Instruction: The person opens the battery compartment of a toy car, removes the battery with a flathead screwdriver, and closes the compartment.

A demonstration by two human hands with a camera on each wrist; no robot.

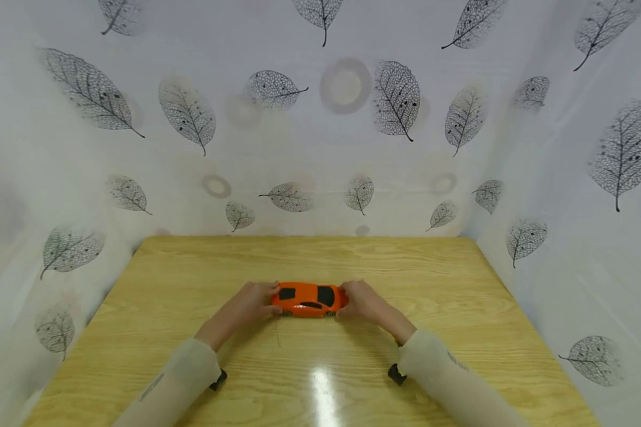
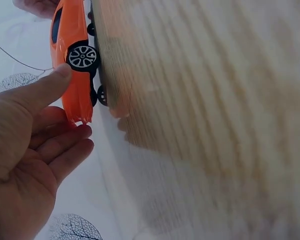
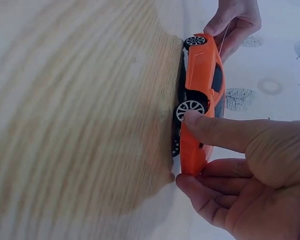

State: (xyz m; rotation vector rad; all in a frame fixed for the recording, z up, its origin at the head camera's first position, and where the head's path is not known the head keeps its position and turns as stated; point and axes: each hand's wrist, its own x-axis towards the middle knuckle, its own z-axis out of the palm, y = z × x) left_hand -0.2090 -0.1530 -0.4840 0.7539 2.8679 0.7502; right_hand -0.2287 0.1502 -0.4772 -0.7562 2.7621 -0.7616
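Observation:
An orange toy car [image 1: 303,300] with black windows lies sideways across the middle of the wooden table, its wheels at or just above the surface. My left hand [image 1: 252,303] grips its left end; in the left wrist view the thumb presses near a silver-spoked wheel [image 2: 82,57] and the fingers curl behind the end. At the other end my right hand [image 1: 364,303] holds the car, thumb beside a wheel [image 3: 190,111] and fingers around the tip in the right wrist view. Whether the wheels touch the wood cannot be told.
The pale wooden table [image 1: 320,261] ends at a white cloth backdrop [image 1: 320,154] printed with grey leaves, which also hangs at both sides. Black straps or mounts [image 1: 397,373] show under the cuffs. A bright light reflection lies on the near tabletop.

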